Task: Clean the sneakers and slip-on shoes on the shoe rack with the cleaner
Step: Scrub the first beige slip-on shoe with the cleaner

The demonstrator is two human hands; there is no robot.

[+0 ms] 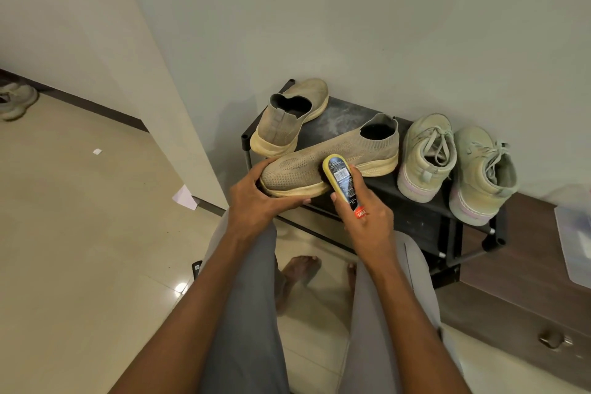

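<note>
A beige knit slip-on shoe [335,153] lies across the front of the black shoe rack [425,217], toe toward me. My left hand [259,198] grips its toe and sole edge. My right hand [364,217] holds the cleaner [342,182], a yellow-rimmed applicator with a dark label, its head pressed against the shoe's side near the sole. The second slip-on [287,118] stands at the rack's back left. Two pale green lace-up sneakers [425,157] [479,176] sit side by side on the right of the rack, heels toward me.
A white wall rises behind the rack, with a wall corner [179,137] on its left. A dark wooden cabinet [524,281] with a clear plastic item [575,233] stands to the right. Paper scraps [185,198] lie on the tiled floor. Another shoe [16,99] rests far left.
</note>
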